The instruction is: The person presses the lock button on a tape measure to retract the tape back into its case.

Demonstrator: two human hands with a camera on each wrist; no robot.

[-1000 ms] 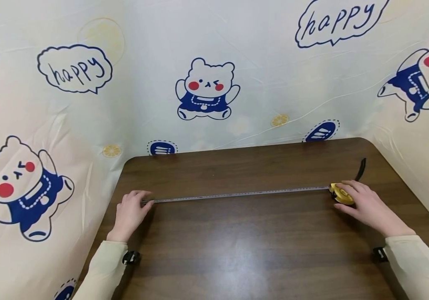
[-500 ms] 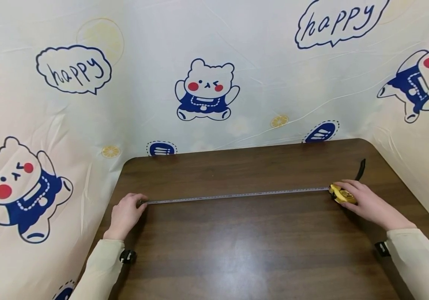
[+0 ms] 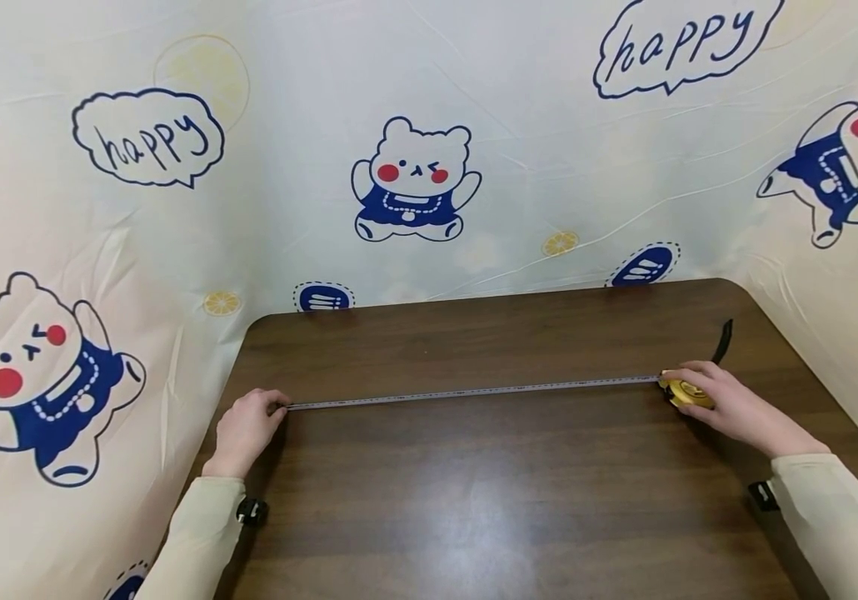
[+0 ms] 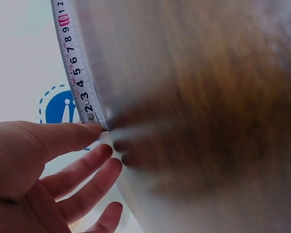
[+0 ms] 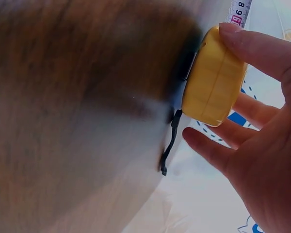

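A yellow tape measure (image 3: 687, 392) stands at the table's right side, its black wrist strap (image 3: 724, 340) trailing behind. My right hand (image 3: 732, 404) grips the case between thumb and fingers. From the case a pale blade (image 3: 474, 392) runs straight across the table to the left. At its free end my left hand (image 3: 245, 429) pinches the tip. In the left wrist view the thumb covers the end of the blade (image 4: 73, 63), and low centimetre numbers up to about 12 show. Beside the yellow case (image 5: 214, 80) in the right wrist view, the blade reads near 60.
The brown wooden table (image 3: 429, 492) has rounded far corners. A pale curtain (image 3: 519, 167) printed with bears and "happy" bubbles surrounds it at the back and both sides. A black band (image 3: 252, 512) is on the left wrist.
My left hand has moved slightly left and towards me, with the blade's end in it, so the blade is a little longer. My right hand stays almost in place on the tape measure.
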